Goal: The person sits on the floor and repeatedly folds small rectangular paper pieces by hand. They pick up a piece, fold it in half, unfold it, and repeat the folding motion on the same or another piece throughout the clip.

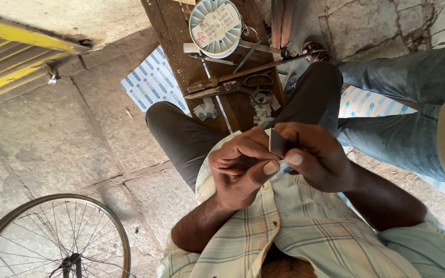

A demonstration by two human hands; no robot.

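Both hands meet above the lap: left hand (240,167) and right hand (312,159) each pinch a small dark patch (277,143), grip clamped on it, scissors (243,85) on the tabletop (176,36) beyond.

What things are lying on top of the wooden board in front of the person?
On the wooden board lie a round white spool, scissors, thin metal tools and small paper pieces. Its near end is hidden behind the hands.

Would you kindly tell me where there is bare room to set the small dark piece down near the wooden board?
The stone floor between the bicycle wheel and the printed sheet lies bare. The wooden board is crowded: white spool, scissors, knife, paper scraps. Both hands, left hand and right hand, hold the small dark piece.
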